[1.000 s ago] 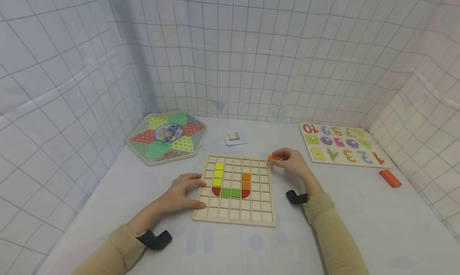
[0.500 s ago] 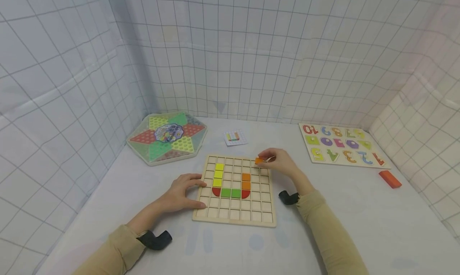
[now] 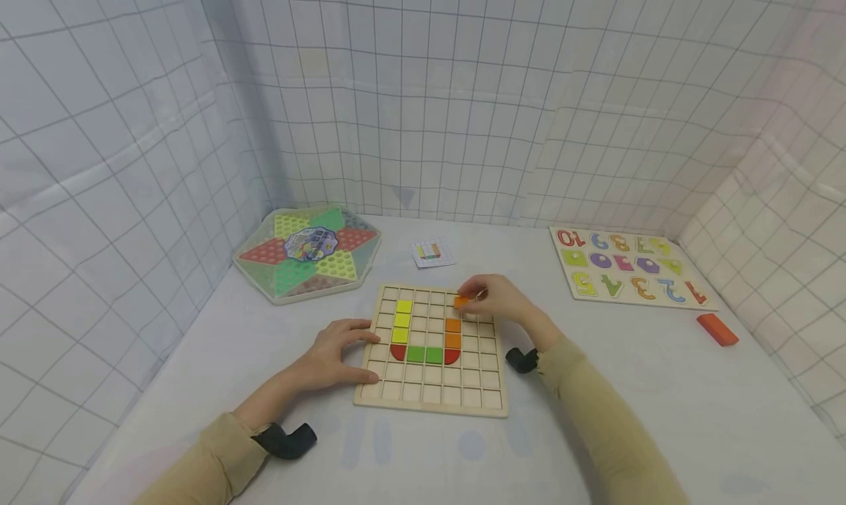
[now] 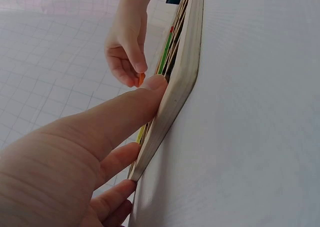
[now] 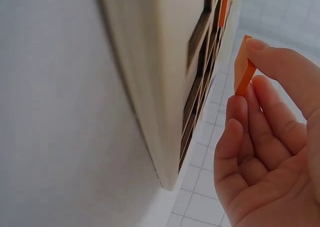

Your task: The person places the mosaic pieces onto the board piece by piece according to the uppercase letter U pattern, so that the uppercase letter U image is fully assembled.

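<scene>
A wooden grid board (image 3: 432,395) lies flat on the table, several coloured tiles set in its cells as a U shape. Yellow tiles (image 3: 401,321) form the left side, green tiles (image 3: 424,354) the bottom between red rounded corner pieces, and two orange tiles (image 3: 452,333) the right side. Between thumb and fingertips my right hand (image 3: 496,299) pinches a loose orange tile (image 5: 244,67), held just above the board near its far edge. My left hand (image 3: 333,357) rests at the board's left edge, fingers spread and touching the rim, as the left wrist view also shows.
Behind the board lies a small pattern card (image 3: 432,252). A hexagonal Chinese checkers board (image 3: 307,252) is at the back left, a wooden number puzzle (image 3: 628,266) at the back right. Near that puzzle sits a red-orange block (image 3: 717,329). Grid-patterned cloth walls enclose the table.
My right hand has moved left with the orange tile, from beside the board's far right corner to above the column of orange tiles. The left hand has stayed in place.
</scene>
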`<state>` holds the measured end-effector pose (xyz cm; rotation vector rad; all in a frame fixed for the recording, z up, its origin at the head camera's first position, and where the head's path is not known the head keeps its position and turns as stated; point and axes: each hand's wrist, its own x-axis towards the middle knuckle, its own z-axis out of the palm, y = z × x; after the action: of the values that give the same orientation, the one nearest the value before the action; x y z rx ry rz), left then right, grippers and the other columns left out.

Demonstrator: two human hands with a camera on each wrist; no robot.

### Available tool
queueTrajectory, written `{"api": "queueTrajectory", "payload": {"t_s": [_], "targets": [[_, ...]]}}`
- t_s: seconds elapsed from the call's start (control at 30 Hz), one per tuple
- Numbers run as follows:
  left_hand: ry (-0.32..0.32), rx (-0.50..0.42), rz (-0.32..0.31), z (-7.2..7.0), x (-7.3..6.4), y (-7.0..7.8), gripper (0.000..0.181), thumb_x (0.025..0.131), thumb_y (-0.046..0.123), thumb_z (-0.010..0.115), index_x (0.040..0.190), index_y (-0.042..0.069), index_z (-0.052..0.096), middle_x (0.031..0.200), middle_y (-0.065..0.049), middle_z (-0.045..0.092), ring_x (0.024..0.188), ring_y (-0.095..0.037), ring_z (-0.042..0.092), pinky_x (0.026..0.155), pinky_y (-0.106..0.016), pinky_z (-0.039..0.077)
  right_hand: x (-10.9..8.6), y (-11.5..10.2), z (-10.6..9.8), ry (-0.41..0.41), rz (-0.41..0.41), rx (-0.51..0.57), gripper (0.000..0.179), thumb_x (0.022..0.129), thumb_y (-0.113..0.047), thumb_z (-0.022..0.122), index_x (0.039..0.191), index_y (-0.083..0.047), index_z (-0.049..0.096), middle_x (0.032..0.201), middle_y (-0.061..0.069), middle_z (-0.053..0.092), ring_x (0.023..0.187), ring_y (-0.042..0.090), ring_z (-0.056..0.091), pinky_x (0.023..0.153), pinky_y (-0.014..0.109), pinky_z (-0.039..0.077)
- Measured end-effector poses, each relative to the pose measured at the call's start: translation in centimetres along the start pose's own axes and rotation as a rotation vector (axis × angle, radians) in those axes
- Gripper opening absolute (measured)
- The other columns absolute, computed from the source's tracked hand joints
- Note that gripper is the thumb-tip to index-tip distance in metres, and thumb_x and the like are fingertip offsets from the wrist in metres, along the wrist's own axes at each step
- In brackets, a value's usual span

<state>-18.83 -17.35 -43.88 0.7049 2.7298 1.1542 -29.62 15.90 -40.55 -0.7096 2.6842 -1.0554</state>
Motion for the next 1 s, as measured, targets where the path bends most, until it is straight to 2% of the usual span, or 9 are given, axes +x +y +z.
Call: {"api": "queueTrajectory", "payload": {"t_s": [0.1,0.23,0.5,0.8,1.0], "targets": [[0.001,-0.002,0.0,0.01,0.04,0.02,0.059,0.07,0.048,0.078,0.119,0.019,0.063,0.141,-0.009,0.04,0.132,-0.033,0.026,0.102,-0.059,0.018,0.35,-0.1,0.22,-0.032,0.012,-0.014,0.028,0.077,-0.025,0.078,0.1,-0.013,0.069,0.095,-0.003,0.065,0.083,0.015,0.057,0.076,0.03,0.048],[0.001,-0.008,-0.003,0.04,0.08,0.02,0.059,0.07,0.049,0.078,0.119,0.02,0.063,0.142,-0.008,0.039,0.132,-0.033,0.026,0.102,-0.059,0.018,0.73,-0.07,0.51,-0.061,-0.011,-0.049,0.028,0.078,-0.03,0.078,0.099,-0.014,0.069,0.092,-0.005,0.064,0.083,0.013,0.056,0.076,0.029,0.048],[0.001,-0.006,-0.006,0.11,0.07,-0.06,0.06,0.07,0.05,0.078,0.12,0.02,0.062,0.142,-0.008,0.039,0.132,-0.033,0.026,0.102,-0.059,0.019,0.89,0.13,0.8,-0.102,-0.045,-0.066,0.027,0.08,-0.029,0.076,0.1,-0.014,0.068,0.09,-0.005,0.064,0.082,0.011,0.058,0.076,0.029,0.049],[0.005,-0.011,-0.002,0.04,0.03,0.0,0.059,0.07,0.049,0.078,0.119,0.02,0.062,0.142,-0.008,0.039,0.132,-0.033,0.026,0.101,-0.059,0.019,0.95,0.08,0.85,-0.115,-0.071,-0.069,0.029,0.081,-0.027,0.075,0.105,-0.012,0.068,0.096,-0.004,0.065,0.086,0.012,0.059,0.079,0.029,0.049],[-0.002,-0.013,0.003,0.06,0.07,0.14,0.059,0.07,0.048,0.078,0.119,0.019,0.062,0.141,-0.009,0.04,0.132,-0.033,0.027,0.102,-0.059,0.018,0.21,0.21,0.52,-0.111,-0.065,-0.03,0.031,0.082,-0.023,0.074,0.109,-0.008,0.067,0.099,0.0,0.066,0.088,0.013,0.06,0.08,0.029,0.05]]}}
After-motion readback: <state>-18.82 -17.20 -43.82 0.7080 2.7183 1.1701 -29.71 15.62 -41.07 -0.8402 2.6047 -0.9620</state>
